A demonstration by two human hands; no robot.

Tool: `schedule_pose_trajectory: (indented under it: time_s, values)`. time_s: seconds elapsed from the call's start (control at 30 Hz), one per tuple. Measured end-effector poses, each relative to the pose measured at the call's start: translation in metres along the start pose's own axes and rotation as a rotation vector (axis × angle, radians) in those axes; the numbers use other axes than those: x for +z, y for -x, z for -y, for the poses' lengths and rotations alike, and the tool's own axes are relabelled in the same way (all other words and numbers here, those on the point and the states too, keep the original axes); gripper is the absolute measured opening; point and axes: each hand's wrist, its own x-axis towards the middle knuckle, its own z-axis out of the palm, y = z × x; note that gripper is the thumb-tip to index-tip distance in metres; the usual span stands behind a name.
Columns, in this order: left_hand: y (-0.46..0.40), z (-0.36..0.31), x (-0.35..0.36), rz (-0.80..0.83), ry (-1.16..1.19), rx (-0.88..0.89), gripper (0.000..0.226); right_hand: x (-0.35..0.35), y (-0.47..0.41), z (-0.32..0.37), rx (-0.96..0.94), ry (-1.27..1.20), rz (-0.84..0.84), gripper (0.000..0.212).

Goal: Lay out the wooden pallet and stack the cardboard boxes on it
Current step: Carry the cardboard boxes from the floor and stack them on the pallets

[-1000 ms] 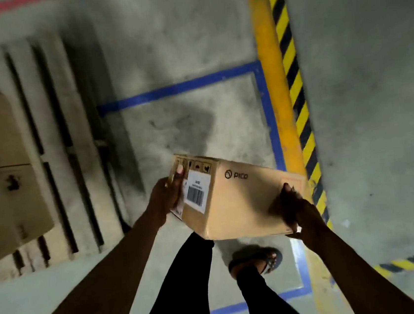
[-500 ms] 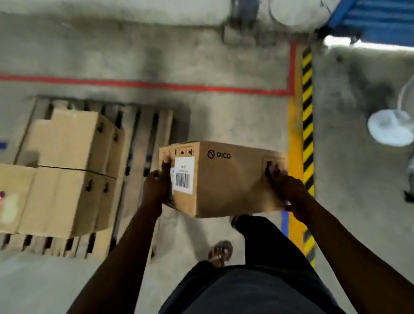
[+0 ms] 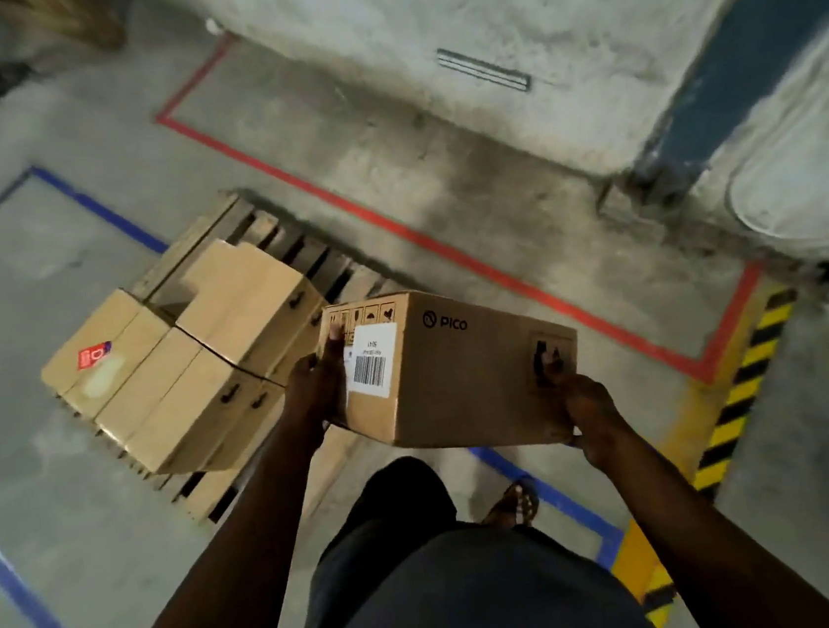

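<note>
I carry a brown cardboard box (image 3: 465,365) printed PICO, with a white barcode label on its left end, in front of my waist. My left hand (image 3: 319,381) grips that labelled end. My right hand (image 3: 580,406) grips the right end, fingers hooked at the handle cut-out. To the left, on the concrete floor, lies the wooden pallet (image 3: 258,225). Several cardboard boxes (image 3: 190,360) stand stacked on its left part, one with a red sticker. The held box hangs over the pallet's right side, above the slats.
Red tape (image 3: 445,243) marks a floor zone behind the pallet, blue tape (image 3: 95,205) another at left. A yellow-black hazard stripe (image 3: 745,379) runs at right. A concrete wall (image 3: 472,23) and a blue column (image 3: 733,50) stand ahead. My legs and a sandalled foot (image 3: 514,504) are below.
I have walked and turned toward the pallet with the box in both hands. The pallet and stacked boxes now lie close at left, and the box has reached the pallet's right side.
</note>
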Motion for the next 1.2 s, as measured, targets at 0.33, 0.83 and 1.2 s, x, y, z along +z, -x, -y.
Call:
schedule_pose_trajectory:
  time_s: [0.33,0.83,1.2]
  values:
    - [-0.131,-0.082,0.022,-0.11,0.31,-0.149,0.058,0.056,-0.143,0.181,-0.056,0.21,0.109,0.035]
    - [-0.308,-0.248,-0.008,-0.285,0.444,-0.281,0.069,0.203,-0.32,0.464,-0.152,0.49,0.267,0.03]
    - [-0.437,-0.391,0.012,-0.639,0.76,-0.493,0.066,0.335,-0.496,0.685,-0.17,0.828,0.592,0.027]
